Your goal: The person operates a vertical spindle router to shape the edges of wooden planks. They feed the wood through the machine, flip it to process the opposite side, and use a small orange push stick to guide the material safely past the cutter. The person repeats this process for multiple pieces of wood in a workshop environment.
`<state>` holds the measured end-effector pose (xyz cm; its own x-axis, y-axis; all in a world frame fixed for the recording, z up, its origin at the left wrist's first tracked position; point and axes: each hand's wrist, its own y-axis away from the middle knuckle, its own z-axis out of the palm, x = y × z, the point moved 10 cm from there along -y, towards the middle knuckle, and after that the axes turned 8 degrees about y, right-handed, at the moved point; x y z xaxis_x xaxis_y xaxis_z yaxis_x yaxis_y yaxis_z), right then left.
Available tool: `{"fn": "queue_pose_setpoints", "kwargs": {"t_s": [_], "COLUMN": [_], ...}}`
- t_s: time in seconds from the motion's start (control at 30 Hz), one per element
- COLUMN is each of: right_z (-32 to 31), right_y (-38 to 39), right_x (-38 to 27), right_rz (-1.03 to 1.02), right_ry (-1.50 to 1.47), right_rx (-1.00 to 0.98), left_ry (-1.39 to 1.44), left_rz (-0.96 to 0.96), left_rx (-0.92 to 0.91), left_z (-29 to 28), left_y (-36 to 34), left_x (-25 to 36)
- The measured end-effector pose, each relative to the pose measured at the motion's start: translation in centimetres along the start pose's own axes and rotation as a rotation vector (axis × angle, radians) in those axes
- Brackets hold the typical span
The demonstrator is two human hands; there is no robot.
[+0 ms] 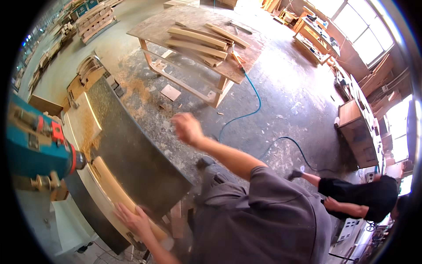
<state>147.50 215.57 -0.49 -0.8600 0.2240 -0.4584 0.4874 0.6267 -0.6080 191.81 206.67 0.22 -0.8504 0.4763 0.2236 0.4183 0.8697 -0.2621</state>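
My left hand (135,219) lies over a pale curved wooden piece (115,182), its fingers outstretched across the wood. The piece rests along a light wooden board (94,176) on the dark machine table (132,145). Near its far end is the round dark nose of a teal machine head (41,141) with red parts. Away from the machine, my right hand (188,128) hangs in the air beyond the table's edge. It is smeared by motion, and I see nothing in it. Sawdust (91,132) lies beside a flat pale board (79,121) on the machine table.
A wooden workbench (149,22) carries several wood strips (198,39) and an orange air gun (238,59) on a blue hose (259,99). The hose crosses the grey floor. A co-worker in black (365,193) is at the right. Cabinets (358,132) line the window wall.
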Motion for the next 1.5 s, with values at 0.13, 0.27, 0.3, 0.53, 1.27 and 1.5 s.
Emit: {"fn": "queue_pose_setpoints", "kwargs": {"t_s": [0.13, 0.27, 0.3, 0.53, 1.27, 1.5], "right_z": [0.7, -4.6, -5.4, -5.5, -9.5, -2.5], "right_y": [-3.6, -6.4, -8.1, -15.0, -2.7, 5.0], "right_x": [21.9, 37.3, 38.5, 54.1, 12.6, -24.7], "right_rz": [0.33, 0.348, 0.26, 0.38, 0.456, -0.773], "right_ry": [0.266, 0.616, 0.717, 0.987, -0.416, 0.015], "right_rx": [-0.172, -0.259, -0.23, -0.393, -0.758, -0.912], "left_ry": [-0.042, -0.014, 0.0, -0.027, 0.015, 0.022], "left_rz": [-0.11, -0.035, -0.089, -0.158, -0.161, -0.15], "left_rx": [-0.004, 0.005, -0.033, -0.037, 0.024, 0.011], "left_z": [-1.2, -2.5, -1.9, -2.4, -2.8, -0.4], "left_y": [0.9, -1.7, -2.4, -0.7, 0.1, -0.4], "left_x": [-1.9, 1.1, 0.9, 1.4, -0.4, -1.8]}}
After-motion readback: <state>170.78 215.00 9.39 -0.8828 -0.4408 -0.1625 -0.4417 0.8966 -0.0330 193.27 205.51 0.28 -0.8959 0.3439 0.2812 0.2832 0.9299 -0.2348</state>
